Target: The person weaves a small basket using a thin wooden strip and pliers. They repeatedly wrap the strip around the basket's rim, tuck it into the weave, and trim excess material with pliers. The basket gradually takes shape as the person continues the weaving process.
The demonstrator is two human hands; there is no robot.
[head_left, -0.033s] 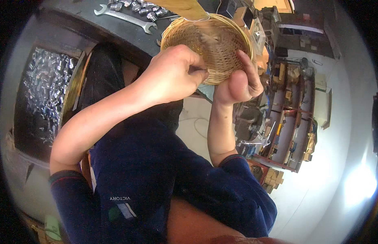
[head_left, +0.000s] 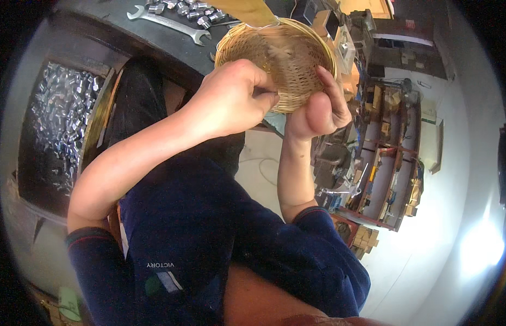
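Observation:
A round wicker basket (head_left: 302, 60) is tilted so that its hollow inside faces me, above the edge of the dark bench. My right hand (head_left: 318, 111) holds its lower right rim, with the fingers up along the side and the thumb in front. My left hand (head_left: 236, 95) is closed in a pinch at the lower left rim. Whatever lies between that thumb and forefinger is hidden. A tan flap (head_left: 244, 10) with a thin white line along its edge hangs over the basket's far rim; its kind is unclear.
An open-ended wrench (head_left: 168, 25) and several metal fittings (head_left: 196, 12) lie on the dark bench (head_left: 109, 22). At the left, a bin (head_left: 32, 174) holds a heap of small shiny metal parts. Shelves (head_left: 391, 163) with boxes and tools stand at the right by a white wall.

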